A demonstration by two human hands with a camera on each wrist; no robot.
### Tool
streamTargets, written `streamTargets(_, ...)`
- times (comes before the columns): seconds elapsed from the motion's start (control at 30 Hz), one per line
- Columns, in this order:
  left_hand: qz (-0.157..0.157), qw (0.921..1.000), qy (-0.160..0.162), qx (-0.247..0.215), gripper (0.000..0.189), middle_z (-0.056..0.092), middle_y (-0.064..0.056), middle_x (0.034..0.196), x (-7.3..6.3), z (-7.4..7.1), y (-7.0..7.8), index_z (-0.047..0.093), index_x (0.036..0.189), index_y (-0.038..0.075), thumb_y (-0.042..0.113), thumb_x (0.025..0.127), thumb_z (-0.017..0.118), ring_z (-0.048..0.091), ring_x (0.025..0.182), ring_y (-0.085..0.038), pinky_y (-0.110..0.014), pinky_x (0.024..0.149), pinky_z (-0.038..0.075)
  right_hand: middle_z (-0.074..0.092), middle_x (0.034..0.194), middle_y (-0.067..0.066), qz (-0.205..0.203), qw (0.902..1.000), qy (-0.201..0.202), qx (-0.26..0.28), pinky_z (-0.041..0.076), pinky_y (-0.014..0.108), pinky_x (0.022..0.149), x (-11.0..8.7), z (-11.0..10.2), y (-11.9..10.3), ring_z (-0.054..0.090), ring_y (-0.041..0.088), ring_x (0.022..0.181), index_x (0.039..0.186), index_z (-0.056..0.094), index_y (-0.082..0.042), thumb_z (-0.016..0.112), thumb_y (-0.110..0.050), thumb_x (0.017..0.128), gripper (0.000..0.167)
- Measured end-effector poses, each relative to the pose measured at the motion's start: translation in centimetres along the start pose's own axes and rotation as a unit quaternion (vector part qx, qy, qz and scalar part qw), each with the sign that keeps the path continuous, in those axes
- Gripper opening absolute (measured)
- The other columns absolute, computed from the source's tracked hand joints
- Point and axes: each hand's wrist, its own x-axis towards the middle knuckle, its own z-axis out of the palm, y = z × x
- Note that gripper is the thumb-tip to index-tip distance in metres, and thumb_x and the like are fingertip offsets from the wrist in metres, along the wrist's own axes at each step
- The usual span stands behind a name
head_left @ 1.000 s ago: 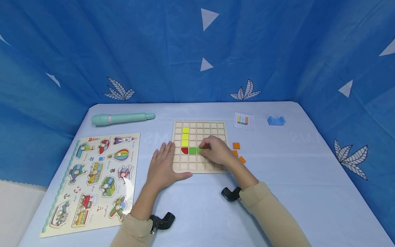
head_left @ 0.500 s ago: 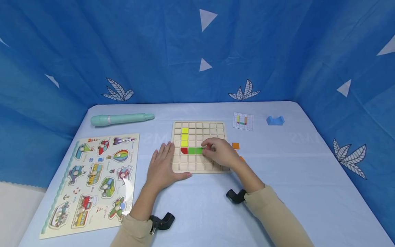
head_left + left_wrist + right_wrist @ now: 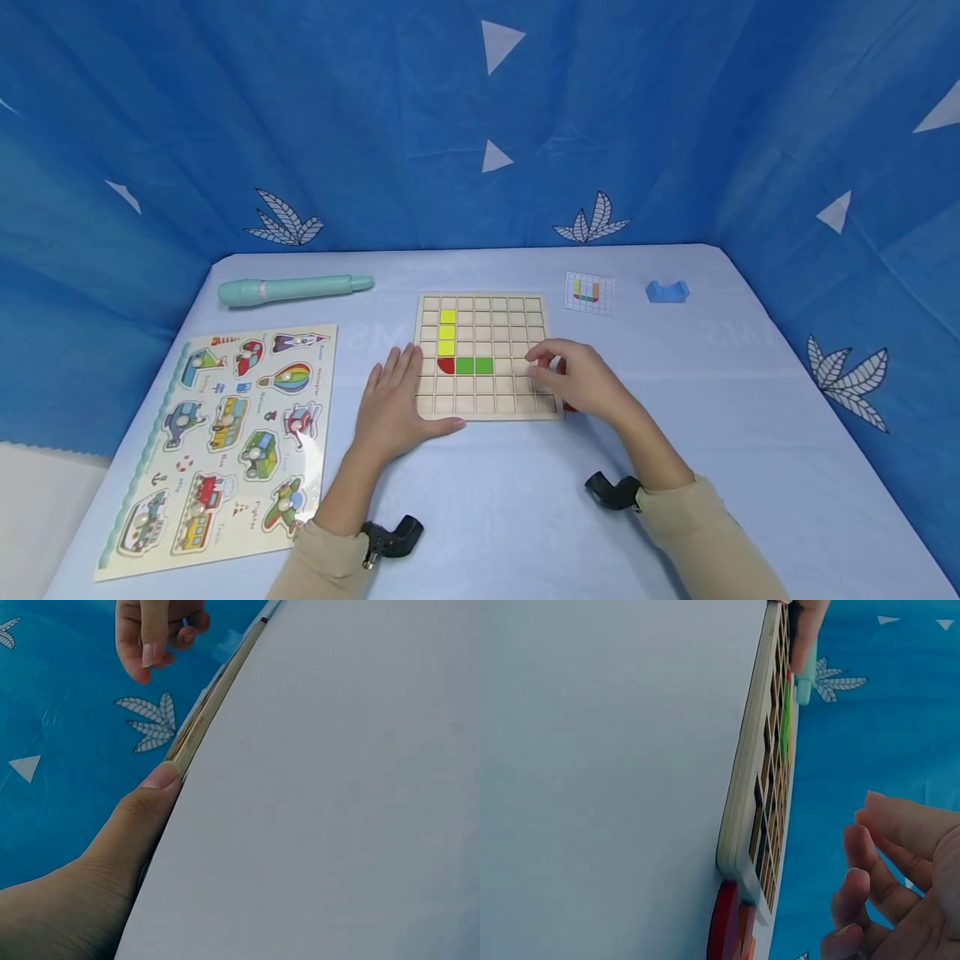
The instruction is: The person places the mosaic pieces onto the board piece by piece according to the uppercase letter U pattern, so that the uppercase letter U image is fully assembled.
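My left hand lies spread at the left side of the gridded board, fingers straight along that edge and thumb tip against the near edge, bracing more than gripping. My right hand is over the board's right-hand columns, fingers loosely bent, thumb and forefinger a little apart, and I see nothing between them. The board sits flat on the table, right in front of me; it looks like stiff wood, fairly light, so I'd expect it to slide on the smooth cloth if nudged, and its outer edges are where I'd steady or lift it. In its cells are three yellow tiles in a column, a red quarter-round piece below them, and two green tiles beside that. These look hard, light and slick; once in a cell, the raised grid lines would leave little edge to catch, so a fingernail at one side should work best. Just off the board's near right corner are a loose red piece and an orange piece; I'd pinch either by opposite edges, lightly, since smooth faces could slip from my fingertips.
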Motion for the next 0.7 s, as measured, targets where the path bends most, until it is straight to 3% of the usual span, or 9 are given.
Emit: streamTargets(0.7,0.004,1.0,0.001,-0.003,0.134,0.016,-0.012,0.167,0.0,-0.1,0.0,0.018,0.159,0.005,0.081,0.063,0.072,0.008,0.156,-0.03,-0.054,0.125,0.009,0.063,0.094,0.001,0.035,0.999,0.02,-0.022,0.047,0.026,0.057,-3.2,-2.5,3.6,0.054,0.021,0.078,0.111,0.071,-0.016,0.074,-0.019,0.09,0.021)
